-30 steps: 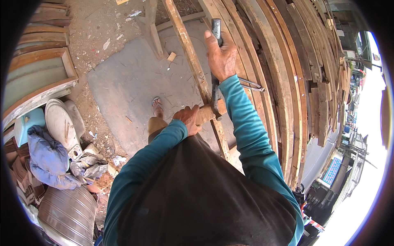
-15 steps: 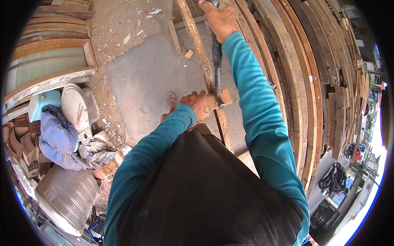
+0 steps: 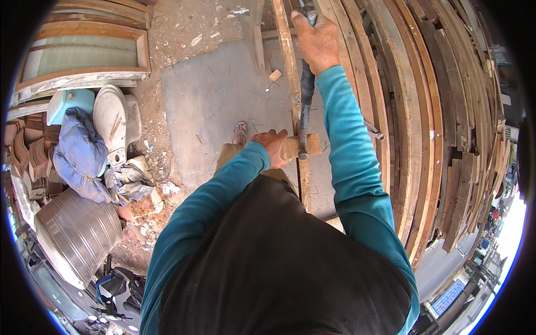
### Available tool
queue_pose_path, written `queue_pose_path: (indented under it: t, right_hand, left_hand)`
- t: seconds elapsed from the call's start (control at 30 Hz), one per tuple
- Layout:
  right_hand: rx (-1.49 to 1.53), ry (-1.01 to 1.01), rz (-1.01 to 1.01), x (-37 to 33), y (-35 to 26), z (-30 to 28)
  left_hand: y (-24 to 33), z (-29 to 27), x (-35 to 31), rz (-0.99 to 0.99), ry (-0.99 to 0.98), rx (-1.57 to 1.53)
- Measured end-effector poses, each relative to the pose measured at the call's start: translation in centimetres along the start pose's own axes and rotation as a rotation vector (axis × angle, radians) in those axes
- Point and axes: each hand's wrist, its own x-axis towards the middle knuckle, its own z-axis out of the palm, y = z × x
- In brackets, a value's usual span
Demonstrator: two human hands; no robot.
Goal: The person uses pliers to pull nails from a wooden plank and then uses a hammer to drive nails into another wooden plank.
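Just above the centre of the clock face, toward one o'clock, a short, pale-brown rectangular wooden block [image 3: 314,144] lies crosswise over a long, narrow, weathered wooden beam [image 3: 291,67]. The left hand [image 3: 270,147], in a teal sleeve, is at the block's nine o'clock end, its fingers bent and closed over the wood; the thumb's position I cannot tell.

At one o'clock, the right hand [image 3: 318,43] has its fingers wrapped fully around a dark-handled metal hammer [image 3: 306,92], the thumb lying near the butt. The hammer points down toward six o'clock, its head over the block; whether they touch I cannot tell.

A flat grey sheet [image 3: 201,111] covers the ground at ten to eleven o'clock, with a small tan wood offcut [image 3: 274,75] at twelve. Long brown timber planks [image 3: 413,111] lie stacked from one to three o'clock, a slim metal tool [image 3: 373,129] near them at two. A bundled blue cloth [image 3: 81,156] sits at nine, and a ribbed brown drum [image 3: 78,229] at eight.
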Motion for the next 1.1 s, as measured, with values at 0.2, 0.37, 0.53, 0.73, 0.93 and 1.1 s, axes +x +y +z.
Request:
queue_pose_path:
  t: [0.2, 0.37, 0.53, 0.73, 0.93, 1.1]
  right_hand:
    - [-0.039, -0.071, -0.030, -0.9, -2.6, -0.2]
    - [0.003, 0.033, -0.210, -4.0, -3.3, -1.2]
    - [-0.042, 0.018, -0.172, -8.7, -3.7, -2.7]
    - [-0.083, -0.081, -0.061, -11.2, -4.6, -4.3]
    - [0.194, 0.106, -0.247, -15.2, -5.4, -5.4]
    - [0.252, -0.340, -0.062, -9.5, -7.6, -5.4]
  left_hand:
    - [0.7, -0.2, 0.7, -0.086, -0.054, -0.106]
    - [0.9, 0.6, 1.0, -0.115, -0.092, -0.066]
    - [1.8, 1.9, -1.7, -0.158, -0.048, -0.130]
    - [2.9, 5.0, -2.0, -0.104, -0.100, -0.104]
    - [1.9, 3.6, -1.4, -0.105, 0.013, -0.081]
    - [2.8, 2.4, -1.4, -0.116, 0.003, -0.122]
